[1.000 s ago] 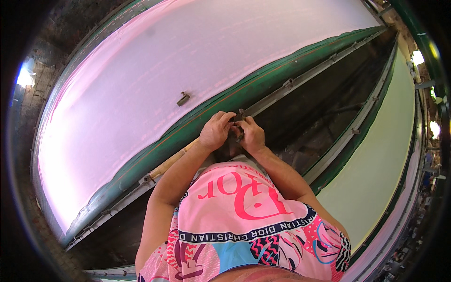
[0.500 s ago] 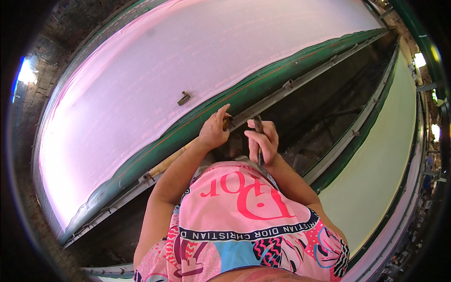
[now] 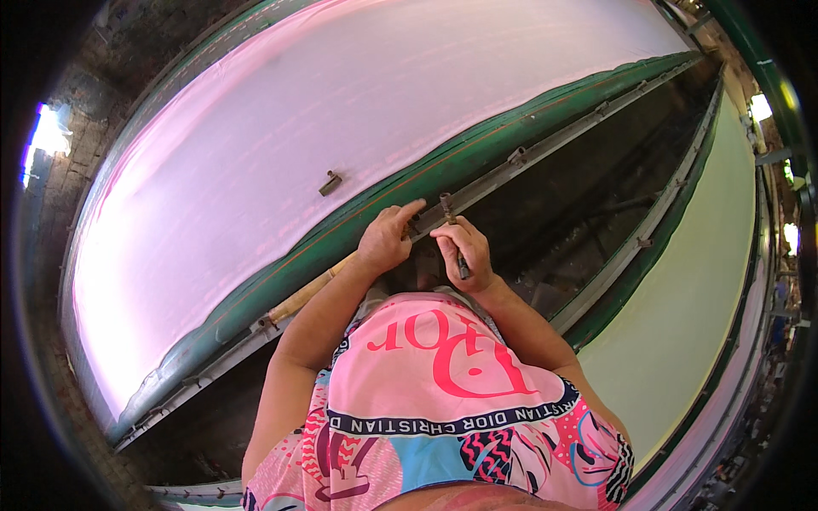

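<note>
My left hand (image 3: 383, 241) is over the metal rail (image 3: 486, 183) along the near edge of a long green-edged table. Its index finger points right, and the other fingers curl over a brown piece mostly hidden beneath them. That piece is in line with a bamboo stick (image 3: 315, 285) along the rail, partly under my left forearm. Just to the right, my right hand (image 3: 470, 249) is closed around a dark metal tool (image 3: 447, 207) with a rusty end, held tilted beside the rail. Its exact kind is unclear. A small metal fitting (image 3: 330, 183) lies on the pale pink cloth (image 3: 256, 162).
Small brackets such as this one (image 3: 517, 156) stud the rail. A dark gap (image 3: 588, 183) separates this table from a second one with pale yellow cloth (image 3: 682, 315) at right. A green post (image 3: 758, 60) stands at the upper right.
My right hand has moved slightly left and up, turning the tool so its rusty end now points up at the rail. My left hand has shifted slightly, its index finger lower.
</note>
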`<state>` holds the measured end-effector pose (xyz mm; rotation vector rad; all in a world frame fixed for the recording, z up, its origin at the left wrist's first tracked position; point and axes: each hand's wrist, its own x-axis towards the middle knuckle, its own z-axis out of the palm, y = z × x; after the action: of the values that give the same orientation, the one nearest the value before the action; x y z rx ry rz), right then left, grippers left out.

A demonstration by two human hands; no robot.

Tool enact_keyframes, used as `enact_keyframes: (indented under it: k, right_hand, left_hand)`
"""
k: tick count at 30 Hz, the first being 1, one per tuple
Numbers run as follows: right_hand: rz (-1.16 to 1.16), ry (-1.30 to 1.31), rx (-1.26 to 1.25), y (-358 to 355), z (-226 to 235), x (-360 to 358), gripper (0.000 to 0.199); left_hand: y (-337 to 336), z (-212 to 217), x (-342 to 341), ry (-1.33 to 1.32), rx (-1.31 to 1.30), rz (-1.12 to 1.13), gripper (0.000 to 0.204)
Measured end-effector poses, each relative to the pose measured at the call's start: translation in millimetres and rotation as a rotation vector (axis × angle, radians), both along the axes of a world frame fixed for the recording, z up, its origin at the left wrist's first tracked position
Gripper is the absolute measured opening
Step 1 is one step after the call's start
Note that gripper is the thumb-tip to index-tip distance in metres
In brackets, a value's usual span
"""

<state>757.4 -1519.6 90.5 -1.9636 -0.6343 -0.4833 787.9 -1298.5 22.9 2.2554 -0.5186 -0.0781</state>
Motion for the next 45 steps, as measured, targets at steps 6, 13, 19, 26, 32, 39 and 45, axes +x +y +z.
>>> enact_keyframes:
  k: [6,13,19,26,32,39,45]
  right_hand:
    - [-0.079,0.19,-0.167,-17,-35,-31,0.031]
    - [-0.057,0.212,-0.402,-16,-51,-33,0.036]
    - [-0.01,0.176,-0.571,-11,-60,-30,0.026]
    - [-0.078,0.111,-0.707,-6,-72,-32,0.032]
    - [-0.246,0.107,-0.326,8,-95,-37,0.023]
    - [-0.035,1.16,0.732,9,-141,-45,0.014]
    - [0.218,1.607,1.254,-6,-127,-43,0.012]
  left_hand:
    - [-5,0,-1,-0.098,0.002,-0.027,0.048]
    - [-9,-2,-1,-0.125,0.123,-0.034,0.051]
    - [-10,-11,2,-0.106,0.105,-0.019,0.042]
    - [-10,-11,2,-0.111,0.104,-0.006,0.039]
    - [-11,-6,1,-0.106,0.115,-0.005,0.034]
    - [-14,-5,1,-0.119,0.109,-0.001,0.033]
    - [-10,-5,1,-0.087,0.104,-0.013,0.041]
